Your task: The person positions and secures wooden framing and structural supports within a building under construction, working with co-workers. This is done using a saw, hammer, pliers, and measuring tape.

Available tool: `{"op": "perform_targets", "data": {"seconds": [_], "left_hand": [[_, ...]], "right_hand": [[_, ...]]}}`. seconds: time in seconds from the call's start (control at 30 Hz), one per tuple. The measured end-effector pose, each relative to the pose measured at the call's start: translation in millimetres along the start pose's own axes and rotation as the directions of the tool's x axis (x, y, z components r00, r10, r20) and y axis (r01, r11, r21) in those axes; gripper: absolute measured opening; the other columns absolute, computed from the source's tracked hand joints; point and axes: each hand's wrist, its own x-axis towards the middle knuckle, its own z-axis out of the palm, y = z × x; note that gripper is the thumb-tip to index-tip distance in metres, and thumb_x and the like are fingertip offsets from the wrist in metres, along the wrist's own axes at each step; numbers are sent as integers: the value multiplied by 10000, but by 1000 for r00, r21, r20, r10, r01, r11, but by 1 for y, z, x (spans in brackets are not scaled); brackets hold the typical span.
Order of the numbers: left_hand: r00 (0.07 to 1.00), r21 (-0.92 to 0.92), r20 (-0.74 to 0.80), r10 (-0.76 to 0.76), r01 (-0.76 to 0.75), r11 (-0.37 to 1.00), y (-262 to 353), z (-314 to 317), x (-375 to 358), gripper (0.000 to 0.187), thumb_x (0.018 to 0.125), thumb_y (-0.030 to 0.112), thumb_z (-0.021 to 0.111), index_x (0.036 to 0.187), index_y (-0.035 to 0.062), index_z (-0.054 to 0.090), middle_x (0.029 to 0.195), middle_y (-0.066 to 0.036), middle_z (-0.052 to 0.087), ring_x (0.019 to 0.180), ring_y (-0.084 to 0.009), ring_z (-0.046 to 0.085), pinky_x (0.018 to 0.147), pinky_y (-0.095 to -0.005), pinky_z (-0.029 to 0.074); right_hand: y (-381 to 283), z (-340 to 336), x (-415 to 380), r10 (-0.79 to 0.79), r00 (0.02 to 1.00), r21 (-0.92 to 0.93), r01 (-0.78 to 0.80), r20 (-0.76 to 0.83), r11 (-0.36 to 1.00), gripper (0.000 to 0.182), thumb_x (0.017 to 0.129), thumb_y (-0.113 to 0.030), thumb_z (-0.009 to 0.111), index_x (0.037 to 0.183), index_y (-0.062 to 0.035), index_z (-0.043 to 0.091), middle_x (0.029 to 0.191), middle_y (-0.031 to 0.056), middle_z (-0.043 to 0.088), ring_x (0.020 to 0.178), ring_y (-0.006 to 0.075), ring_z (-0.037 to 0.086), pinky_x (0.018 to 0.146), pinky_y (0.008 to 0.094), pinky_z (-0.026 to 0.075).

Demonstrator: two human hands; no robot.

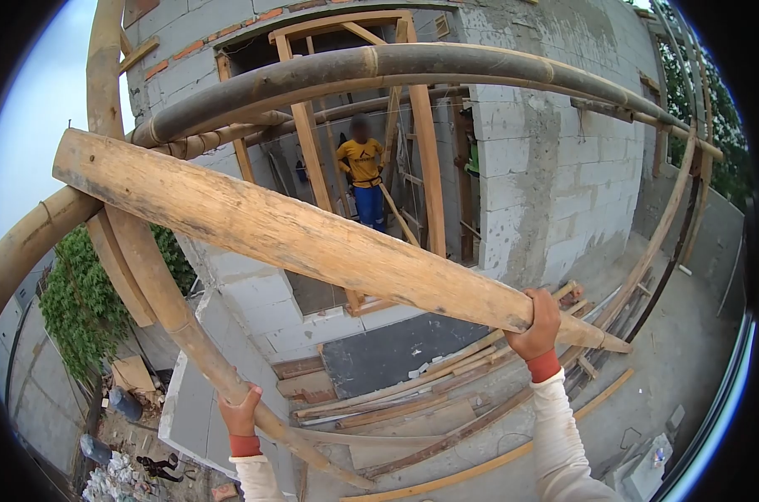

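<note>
My right hand (536, 325) is wrapped round the narrow lower end of a long wooden plank (287, 234), its fingers over the top edge. The plank slants up to the left, and its wide end overlaps the bamboo poles there. My left hand (241, 410) grips a slanting bamboo pole (174, 309) low down, its fingers closed round it. Above the plank, a thick dark bamboo pole (421, 60) runs across the view. Both my sleeves are pale with red cuffs.
A person in a yellow shirt (363, 163) stands inside a wooden frame (428, 167) in the block wall (555, 167). Below lie several timber lengths (413, 408) and a dark sheet (396, 356). Rubble (116, 477) and a tree (103, 293) are at the left.
</note>
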Motion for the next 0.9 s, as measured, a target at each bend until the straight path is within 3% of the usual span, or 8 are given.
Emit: {"op": "perform_targets", "data": {"seconds": [0.9], "left_hand": [[1000, 31, -8, 15, -15, 999, 6, 4, -1, 798, 720, 160, 850, 1386, -79, 481, 822, -52, 672, 778, -146, 639, 773, -288, 519]], "right_hand": [[-4, 0, 1, -9, 1000, 8, 9, -5, 1000, 480, 619, -166, 831, 1029, -46, 611, 907, 148, 600, 839, 391, 584, 761, 436, 450]]}}
